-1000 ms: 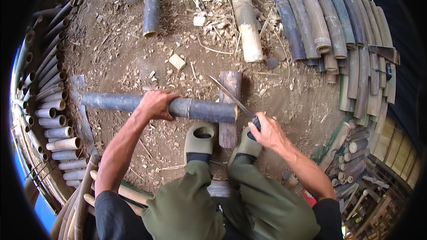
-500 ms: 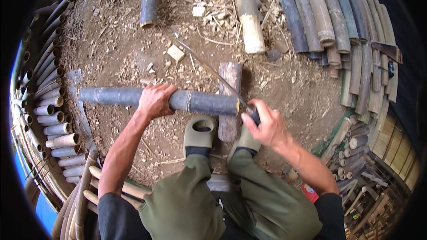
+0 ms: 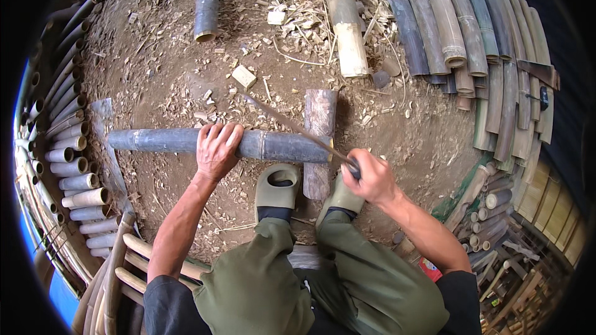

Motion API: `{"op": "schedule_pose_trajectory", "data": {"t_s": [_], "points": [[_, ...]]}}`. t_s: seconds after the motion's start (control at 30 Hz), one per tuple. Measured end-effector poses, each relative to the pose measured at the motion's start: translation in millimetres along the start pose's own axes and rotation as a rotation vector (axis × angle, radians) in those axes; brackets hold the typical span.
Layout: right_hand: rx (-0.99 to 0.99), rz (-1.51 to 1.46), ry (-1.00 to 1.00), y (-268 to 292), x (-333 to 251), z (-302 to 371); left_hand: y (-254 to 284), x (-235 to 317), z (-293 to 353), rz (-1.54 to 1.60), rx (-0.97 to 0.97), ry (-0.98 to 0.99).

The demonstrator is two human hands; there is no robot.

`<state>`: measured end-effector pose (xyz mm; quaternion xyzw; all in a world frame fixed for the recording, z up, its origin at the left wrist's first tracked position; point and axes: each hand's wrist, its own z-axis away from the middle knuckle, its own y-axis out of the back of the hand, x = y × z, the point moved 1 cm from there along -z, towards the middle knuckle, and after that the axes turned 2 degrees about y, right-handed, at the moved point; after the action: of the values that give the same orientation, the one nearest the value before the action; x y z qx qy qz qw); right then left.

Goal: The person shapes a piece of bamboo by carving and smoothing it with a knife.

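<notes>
A dark bamboo pole (image 3: 273, 145) lies crosswise before my feet, its right end on a short wooden block (image 3: 319, 111). My left hand (image 3: 217, 147) is closed over the pole near its middle, fingers across the top. In my right hand (image 3: 371, 177) is the dark handle of a machete (image 3: 292, 124), just past the pole's right end. The long, narrow blade slants up and to the left over that end, its tip above the dirt beyond the pole. Whether the edge touches the bamboo I cannot tell.
My clog-shod feet (image 3: 277, 193) stand close behind the pole, either side of the block. Chips litter the dirt floor (image 3: 161, 74). Farther off lie a dark bamboo piece (image 3: 208, 3) and a pale-ended one (image 3: 345, 22). Bamboo stacks (image 3: 453, 18) border the right; cut tubes (image 3: 81, 167) line the left.
The machete blade has swung to a flatter slant, and my right hand has shifted slightly right and down. My left hand has shifted its grip on the pole, whose right end sits slightly lower.
</notes>
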<state>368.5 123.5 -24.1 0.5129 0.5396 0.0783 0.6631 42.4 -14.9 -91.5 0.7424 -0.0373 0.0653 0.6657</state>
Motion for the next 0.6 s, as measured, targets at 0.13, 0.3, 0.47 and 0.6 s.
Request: {"op": "schedule_pose_trajectory", "data": {"t_s": [0.13,0.3,0.47,0.6], "points": [[-0.339,0.028,-0.36,3.3,15.7,5.4,-3.0,-0.1,2.6,-0.031,0.073,0.008],[0.103,-0.161,-0.006,10.0,-25.2,-21.4,-5.5,0.6,14.2,-0.049,0.095,0.019],[-0.424,0.055,-0.478,-11.0,32.8,11.5,3.2,7.1,11.6,-0.094,-0.074,0.051],[-0.424,-0.016,-0.514,-8.8,31.7,14.1,34.0,-35.0,-47.1,0.23,-1.055,0.229]]}}
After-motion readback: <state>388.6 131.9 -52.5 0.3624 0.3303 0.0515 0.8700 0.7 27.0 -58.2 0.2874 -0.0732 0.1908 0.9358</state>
